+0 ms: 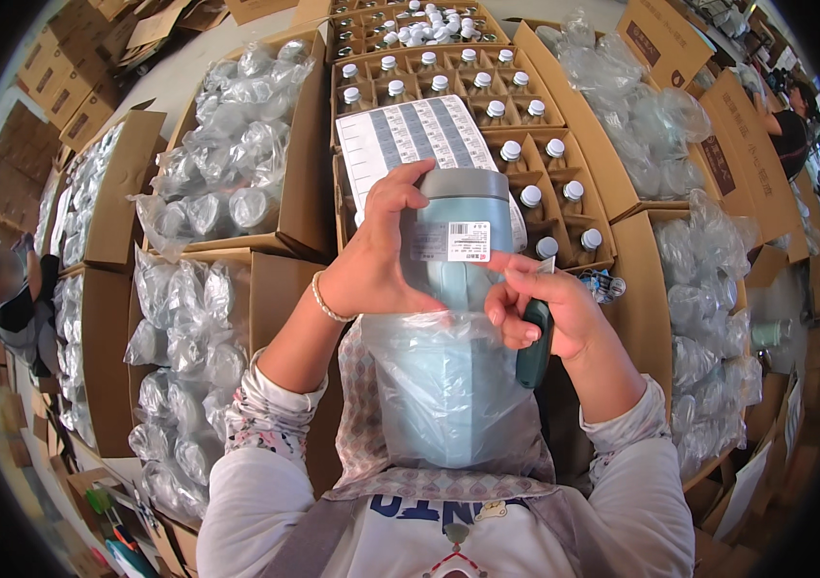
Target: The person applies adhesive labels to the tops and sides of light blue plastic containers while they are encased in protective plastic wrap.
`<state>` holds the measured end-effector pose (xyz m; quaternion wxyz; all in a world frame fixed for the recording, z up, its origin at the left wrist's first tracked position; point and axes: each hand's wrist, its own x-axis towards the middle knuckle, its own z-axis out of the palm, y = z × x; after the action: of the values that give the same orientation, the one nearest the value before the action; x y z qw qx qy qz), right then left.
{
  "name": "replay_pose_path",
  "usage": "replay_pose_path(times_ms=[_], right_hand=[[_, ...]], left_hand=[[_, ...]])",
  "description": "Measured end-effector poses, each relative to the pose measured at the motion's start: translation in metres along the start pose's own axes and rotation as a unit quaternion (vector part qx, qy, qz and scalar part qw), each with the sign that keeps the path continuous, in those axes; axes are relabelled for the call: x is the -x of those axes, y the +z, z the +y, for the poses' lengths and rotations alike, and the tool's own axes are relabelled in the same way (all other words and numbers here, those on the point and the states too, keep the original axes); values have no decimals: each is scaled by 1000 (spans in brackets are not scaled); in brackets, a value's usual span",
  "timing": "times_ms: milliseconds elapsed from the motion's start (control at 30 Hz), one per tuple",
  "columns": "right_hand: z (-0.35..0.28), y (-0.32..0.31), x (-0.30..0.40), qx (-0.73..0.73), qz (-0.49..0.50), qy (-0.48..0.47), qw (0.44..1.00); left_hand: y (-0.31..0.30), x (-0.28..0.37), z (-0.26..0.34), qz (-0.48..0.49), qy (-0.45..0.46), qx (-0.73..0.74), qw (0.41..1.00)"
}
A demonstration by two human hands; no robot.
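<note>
A light-blue plastic jug (464, 208) with a grey lid (464, 183) is held out in front of my chest. Its lower part sits inside a clear plastic bag (446, 404). My left hand (374, 260) grips the jug's upper left side, thumb below and fingers near the lid. A white barcode label (469, 240) lies on the jug, beside a paler clear label. The index fingertip of my right hand (558, 311) touches the barcode label's right edge. That same hand holds a dark green-handled cutter (535, 347); its thin blade tip shows above the fingers.
Beyond the jug, a sheet of printed labels (417, 134) rests on a divided carton (554, 130) of white-capped bottles. Loose white caps (431, 27) lie farther back. Cartons of plastic-wrapped items (236, 144) flank both sides. One person (16, 289) is at far left, another (792, 130) at far right.
</note>
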<state>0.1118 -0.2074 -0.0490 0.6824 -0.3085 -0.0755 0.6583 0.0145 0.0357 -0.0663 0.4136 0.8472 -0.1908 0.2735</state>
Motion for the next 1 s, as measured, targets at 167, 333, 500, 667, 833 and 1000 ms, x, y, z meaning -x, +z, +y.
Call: replay_pose_path(times_ms=[167, 333, 500, 667, 833, 1000], right_hand=[[-1, 4, 0, 15, 18, -2, 1000], [-7, 12, -2, 54, 21, -5, 998], [-9, 13, -2, 74, 41, -3, 996], [-6, 14, -1, 70, 51, -11, 996], [-7, 17, 0, 114, 77, -27, 990], [-9, 16, 0, 122, 85, -30, 988]], left_hand=[[-3, -1, 4, -4, -1, -23, 1000], [-3, -1, 6, 0, -6, -30, 1000], [-3, -1, 7, -3, -10, -40, 999], [-3, -2, 8, -16, -21, -45, 999], [-3, -4, 12, -24, -24, -57, 998], [-1, -3, 11, -21, -28, -50, 998]])
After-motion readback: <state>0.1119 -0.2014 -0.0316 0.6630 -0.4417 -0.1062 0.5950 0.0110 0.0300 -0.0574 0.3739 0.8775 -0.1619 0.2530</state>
